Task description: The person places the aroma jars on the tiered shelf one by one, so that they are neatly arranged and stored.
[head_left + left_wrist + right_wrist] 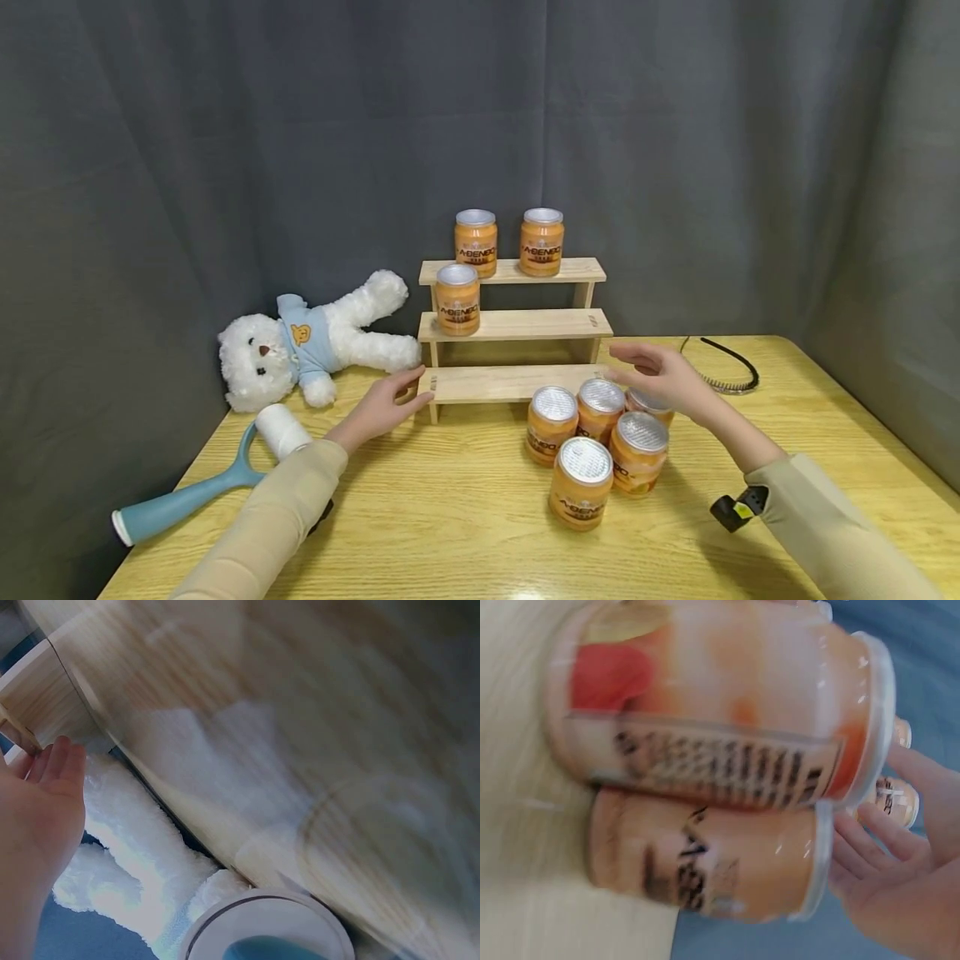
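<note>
A three-tier wooden shelf [517, 382] stands at the back of the table. Orange jars with silver lids fill parts of it: one jar [476, 243] and another jar [542, 242] on the top tier, a third jar [457, 300] at the left of the middle tier. At the left end of the bottom tier is my left hand [384, 404], fingertips right at the board's edge, fingers fairly straight in the left wrist view. My right hand [660, 379] hovers above several jars [585, 483] grouped in front of the shelf's right side, its loosely extended fingers near the bottom tier's right end.
A white teddy bear [311, 333] in a blue shirt lies left of the shelf. In front of it is a lint roller [187, 492] with a blue-green handle. A black headband [738, 367] lies at the back right. Grey curtains [675, 167] surround the table.
</note>
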The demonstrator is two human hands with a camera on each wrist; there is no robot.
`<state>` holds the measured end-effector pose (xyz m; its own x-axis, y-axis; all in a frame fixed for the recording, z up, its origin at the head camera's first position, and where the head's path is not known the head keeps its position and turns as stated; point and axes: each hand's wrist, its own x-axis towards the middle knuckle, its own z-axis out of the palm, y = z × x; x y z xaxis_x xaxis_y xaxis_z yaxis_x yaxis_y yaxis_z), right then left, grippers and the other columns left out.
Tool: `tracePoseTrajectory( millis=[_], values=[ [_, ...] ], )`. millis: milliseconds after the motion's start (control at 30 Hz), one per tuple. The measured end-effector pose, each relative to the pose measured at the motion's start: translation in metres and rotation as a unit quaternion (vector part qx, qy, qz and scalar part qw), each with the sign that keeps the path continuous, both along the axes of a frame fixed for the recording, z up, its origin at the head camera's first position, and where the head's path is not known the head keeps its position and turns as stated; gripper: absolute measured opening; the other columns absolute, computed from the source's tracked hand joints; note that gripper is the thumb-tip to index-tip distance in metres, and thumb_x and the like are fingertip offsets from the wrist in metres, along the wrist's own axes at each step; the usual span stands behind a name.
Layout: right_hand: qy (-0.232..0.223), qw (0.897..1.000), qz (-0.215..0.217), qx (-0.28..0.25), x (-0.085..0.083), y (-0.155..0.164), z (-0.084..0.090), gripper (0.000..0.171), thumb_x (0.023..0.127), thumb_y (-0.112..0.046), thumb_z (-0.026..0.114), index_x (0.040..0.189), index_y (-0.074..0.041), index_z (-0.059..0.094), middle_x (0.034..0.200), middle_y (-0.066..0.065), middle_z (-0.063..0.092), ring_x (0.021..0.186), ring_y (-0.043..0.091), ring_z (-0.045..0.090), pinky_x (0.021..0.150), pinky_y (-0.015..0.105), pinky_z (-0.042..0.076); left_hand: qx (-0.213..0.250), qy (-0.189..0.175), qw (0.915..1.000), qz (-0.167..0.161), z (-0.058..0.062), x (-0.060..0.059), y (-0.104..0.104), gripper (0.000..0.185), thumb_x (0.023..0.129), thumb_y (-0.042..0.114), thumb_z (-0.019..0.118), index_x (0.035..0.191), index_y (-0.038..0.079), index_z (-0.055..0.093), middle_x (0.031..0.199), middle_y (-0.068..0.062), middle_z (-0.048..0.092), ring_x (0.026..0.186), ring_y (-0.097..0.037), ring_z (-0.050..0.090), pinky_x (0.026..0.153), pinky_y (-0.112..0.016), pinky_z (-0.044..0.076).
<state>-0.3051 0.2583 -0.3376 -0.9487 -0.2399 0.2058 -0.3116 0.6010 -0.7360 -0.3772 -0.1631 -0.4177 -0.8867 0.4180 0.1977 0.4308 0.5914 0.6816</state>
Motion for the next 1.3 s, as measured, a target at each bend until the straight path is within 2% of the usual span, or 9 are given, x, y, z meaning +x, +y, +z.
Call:
tracePoseTrajectory(
  millis=[267, 400, 600, 900, 1200, 1300],
  values=[
    [-0.003, 1.000, 0.008, 0.026, 0.008, 0.027, -0.014, 0.055, 0.091, -0.028, 0.063, 0.135, 0.001, 0.047, 0.137, 0.023, 0.048, 0.126, 0.042, 0.045, 0.102, 0.055, 0.041, -0.006, 0.005, 1.0000, 0.001, 0.001, 0.000, 0.000, 0.067, 0.093, 0.042, 0.057, 0.146, 0.008, 0.034, 0.149, -0.016, 0.034, 0.131, -0.032, 0.042, 0.108, -0.043, 0.039],
    [-0.008, 0.999, 0.007, 0.049, 0.011, 0.035, -0.019, 0.055, 0.091, -0.029, 0.062, 0.136, 0.000, 0.047, 0.135, 0.023, 0.050, 0.122, 0.040, 0.049, 0.095, 0.049, 0.049, -0.008, 0.007, 0.9999, 0.002, 0.002, 0.001, 0.000, 0.066, 0.093, 0.042, 0.057, 0.145, 0.008, 0.035, 0.149, -0.015, 0.035, 0.130, -0.031, 0.043, 0.108, -0.042, 0.040],
    [-0.015, 0.998, -0.001, 0.064, 0.014, 0.040, -0.022, 0.057, 0.090, -0.033, 0.064, 0.135, -0.003, 0.049, 0.133, 0.023, 0.052, 0.118, 0.038, 0.052, 0.086, 0.040, 0.053, -0.010, 0.016, 0.9998, -0.002, 0.002, 0.001, 0.000, 0.067, 0.092, 0.042, 0.057, 0.145, 0.006, 0.035, 0.148, -0.015, 0.037, 0.130, -0.032, 0.044, 0.107, -0.042, 0.040],
    [-0.002, 0.996, -0.057, 0.073, 0.004, 0.049, -0.028, 0.055, 0.090, -0.036, 0.063, 0.129, 0.001, 0.054, 0.126, 0.024, 0.054, 0.101, 0.029, 0.054, 0.073, 0.030, 0.049, -0.003, 0.013, 0.9999, -0.005, 0.000, 0.001, 0.000, 0.066, 0.093, 0.042, 0.056, 0.145, 0.006, 0.035, 0.148, -0.014, 0.037, 0.130, -0.031, 0.044, 0.108, -0.041, 0.040],
    [0.005, 0.991, -0.111, 0.081, 0.000, 0.052, -0.028, 0.056, 0.091, -0.039, 0.060, 0.121, 0.007, 0.055, 0.115, 0.026, 0.058, 0.102, 0.035, 0.056, 0.073, 0.029, 0.050, 0.004, 0.013, 0.9999, -0.011, 0.001, 0.003, 0.000, 0.066, 0.093, 0.039, 0.057, 0.145, 0.004, 0.035, 0.147, -0.017, 0.037, 0.129, -0.033, 0.044, 0.108, -0.043, 0.040],
    [0.006, 0.990, -0.110, 0.083, 0.001, 0.053, -0.028, 0.058, 0.091, -0.041, 0.060, 0.121, 0.008, 0.054, 0.115, 0.027, 0.057, 0.102, 0.035, 0.056, 0.074, 0.033, 0.051, 0.003, 0.010, 0.9999, -0.010, 0.001, 0.002, 0.000, 0.066, 0.093, 0.040, 0.057, 0.145, 0.004, 0.035, 0.148, -0.016, 0.036, 0.130, -0.033, 0.043, 0.108, -0.042, 0.039]
  ],
)
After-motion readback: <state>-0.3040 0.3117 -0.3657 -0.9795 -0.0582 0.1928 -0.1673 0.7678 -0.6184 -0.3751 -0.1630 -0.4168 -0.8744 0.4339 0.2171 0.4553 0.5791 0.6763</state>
